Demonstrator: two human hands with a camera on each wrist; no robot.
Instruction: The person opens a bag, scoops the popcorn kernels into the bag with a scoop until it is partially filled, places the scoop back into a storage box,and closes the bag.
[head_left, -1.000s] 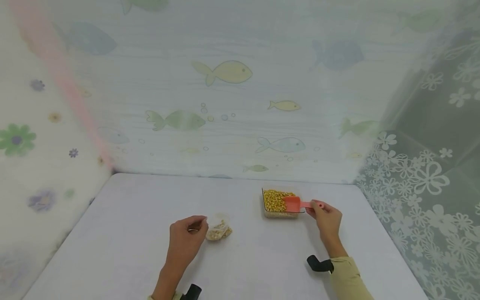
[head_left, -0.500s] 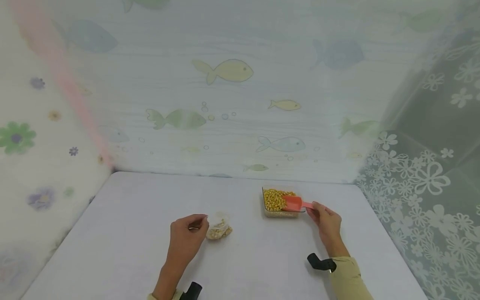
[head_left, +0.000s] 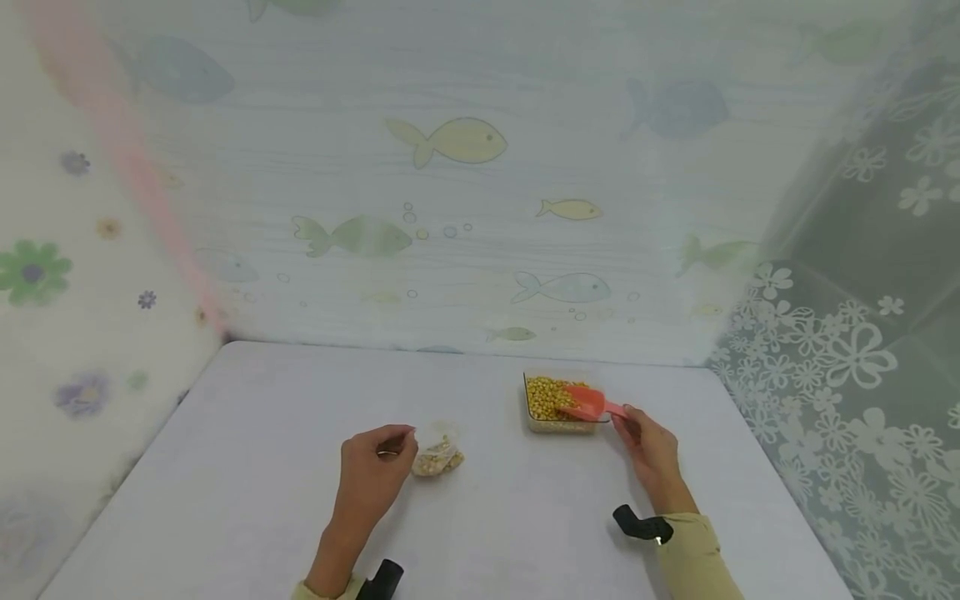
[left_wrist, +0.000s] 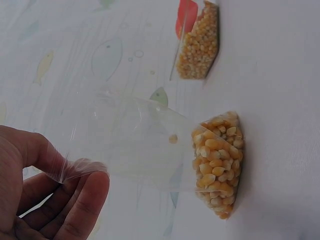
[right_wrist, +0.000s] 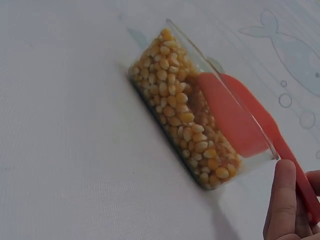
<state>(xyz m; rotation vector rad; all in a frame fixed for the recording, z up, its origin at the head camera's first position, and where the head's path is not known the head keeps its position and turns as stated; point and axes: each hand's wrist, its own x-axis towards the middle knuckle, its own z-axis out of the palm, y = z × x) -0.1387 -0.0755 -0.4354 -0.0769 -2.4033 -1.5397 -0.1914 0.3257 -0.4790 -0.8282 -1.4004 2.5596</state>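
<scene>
left hand (head_left: 377, 467) pinching clear bag of corn (head_left: 438, 457), right hand (head_left: 652, 454) gripping red scoop (head_left: 589, 403) (dipped into corn box (head_left: 561, 427))

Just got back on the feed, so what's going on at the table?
A person's left hand pinches the top of a clear plastic bag, with corn kernels in its bottom, on the table. Their right hand holds a red scoop by its handle, blade dipped into a clear container of kernels.

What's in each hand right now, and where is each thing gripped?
The left hand pinches the clear plastic bag by its upper end; the right hand grips the red scoop by its handle.
</scene>
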